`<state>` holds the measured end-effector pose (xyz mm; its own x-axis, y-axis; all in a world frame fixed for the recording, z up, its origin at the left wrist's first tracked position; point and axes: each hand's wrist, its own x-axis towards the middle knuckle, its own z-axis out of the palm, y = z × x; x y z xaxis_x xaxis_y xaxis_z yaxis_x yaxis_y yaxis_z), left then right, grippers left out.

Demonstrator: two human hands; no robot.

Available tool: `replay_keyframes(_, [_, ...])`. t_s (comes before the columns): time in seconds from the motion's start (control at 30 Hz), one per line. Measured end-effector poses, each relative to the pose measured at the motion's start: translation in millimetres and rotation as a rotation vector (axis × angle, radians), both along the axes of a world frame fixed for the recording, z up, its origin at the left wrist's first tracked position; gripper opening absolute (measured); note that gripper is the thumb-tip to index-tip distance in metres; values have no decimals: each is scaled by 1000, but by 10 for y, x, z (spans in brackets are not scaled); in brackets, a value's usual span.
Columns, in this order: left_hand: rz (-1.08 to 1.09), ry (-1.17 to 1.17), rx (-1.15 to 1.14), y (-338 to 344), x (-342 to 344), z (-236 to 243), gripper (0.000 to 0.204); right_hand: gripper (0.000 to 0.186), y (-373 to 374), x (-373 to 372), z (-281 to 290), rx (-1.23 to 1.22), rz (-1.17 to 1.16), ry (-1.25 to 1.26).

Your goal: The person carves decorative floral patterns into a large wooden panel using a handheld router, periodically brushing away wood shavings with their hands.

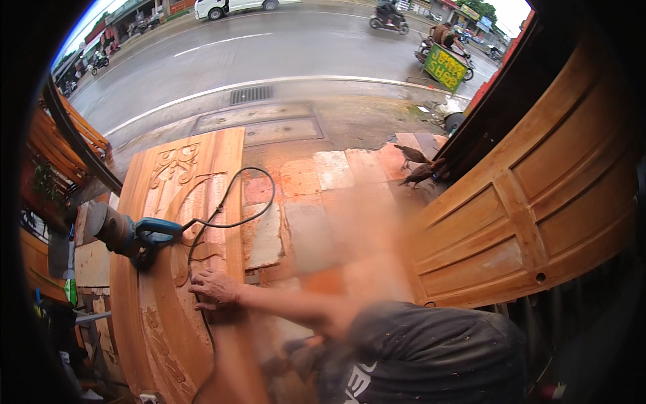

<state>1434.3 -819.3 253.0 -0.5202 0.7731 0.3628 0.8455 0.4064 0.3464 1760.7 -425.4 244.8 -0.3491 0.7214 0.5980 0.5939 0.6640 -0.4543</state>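
Note:
My right hand (215, 289) lies on a carved wooden door panel (232, 155), fingers apart and pointing left. A black power cord (266, 209) loops over the panel's edge and passes under or beside these fingers; I cannot make out a grip on it. The cord joins a blue power tool with a grey round head (114, 229), a sander or polisher by its shape, which rests on the panel's left side beyond my hand. Scrollwork and leaf carving run down the panel. My left hand does not show.
A second wooden door (484, 215) with recessed panels leans at the right. Two brown birds (418, 175) stand on the tiled floor (333, 170) near it. Beyond are a drain grate (251, 95), a green signboard (445, 69), and a road with a white van (235, 7) and motorbikes.

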Motion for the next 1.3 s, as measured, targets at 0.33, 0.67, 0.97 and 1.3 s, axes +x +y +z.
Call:
replay_keyframes(0.33, [84,360,-160,-40,-110,83,46,50,-35,-152,137,0,11,-20])
replay_keyframes(0.67, [155,33,-93,-139,-250,-129,59,50,-105,-146,174,-6,-4,-103])
replay_keyframes(0.97, [215,13,-134,-143,-149,122,58,48,-194,-285,235,-22,-44,-108])
replay_keyframes(1.3, [202,-57,-65,-117,-149,12,57,48,-117,-170,192,-59,-50,-42])
